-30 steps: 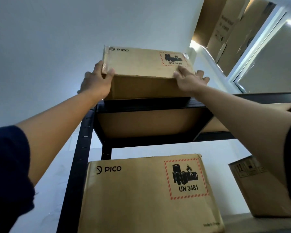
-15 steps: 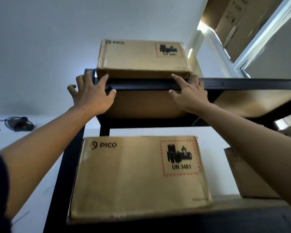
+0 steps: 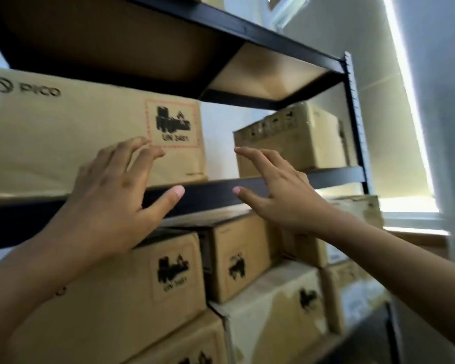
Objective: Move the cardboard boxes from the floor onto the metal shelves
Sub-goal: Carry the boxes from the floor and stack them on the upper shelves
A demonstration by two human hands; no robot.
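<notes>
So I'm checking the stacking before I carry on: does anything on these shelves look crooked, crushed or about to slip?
Nothing stands out. The big PICO box sits flat on the shelf beam, the smaller box rests squarely beside it, apart. The boxes below are packed tight. Motion blur hides fine damage. Both the left hand and right hand are empty.

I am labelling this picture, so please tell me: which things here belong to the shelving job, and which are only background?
Job:
- PICO box
- smaller box on the same shelf
- stacked boxes below
- metal shelf
- left hand and right hand, both empty

Background:
- wall
- bright window strip
</notes>
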